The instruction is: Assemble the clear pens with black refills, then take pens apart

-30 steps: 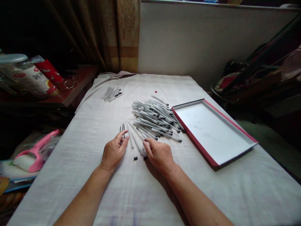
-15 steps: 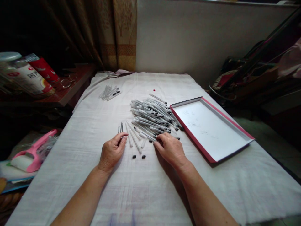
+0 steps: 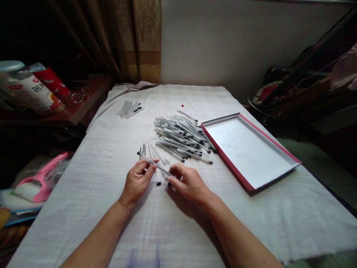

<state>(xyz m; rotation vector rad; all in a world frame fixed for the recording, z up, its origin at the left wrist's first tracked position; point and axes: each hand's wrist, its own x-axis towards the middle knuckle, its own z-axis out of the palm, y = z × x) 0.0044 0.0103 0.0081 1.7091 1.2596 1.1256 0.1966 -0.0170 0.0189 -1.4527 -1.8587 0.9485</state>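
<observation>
A slim pen (image 3: 162,169) with a pale see-through barrel and a black end slants between my two hands, above the cloth. My left hand (image 3: 138,181) pinches it near the black end, which points up and left. The fingers of my right hand (image 3: 189,182) are closed on its other end. Thin dark-tipped refills (image 3: 144,148) lie just beyond my left fingers, partly covered. Clear empty-looking barrels (image 3: 158,152) lie behind the held pen. A small black cap (image 3: 158,183) rests between my hands, and another is mostly hidden by my right fingers.
A big heap of similar pens (image 3: 178,134) lies beyond my hands. To its right is a shallow pink-edged box lid (image 3: 248,156). A smaller pile of clear tubes (image 3: 128,108) sits at the back left, and a tiny red piece (image 3: 182,105) near the far edge.
My right hand has moved left from the heap's front edge to near my left hand, bringing a pen. My left hand has shifted slightly right and now grips that pen too.
</observation>
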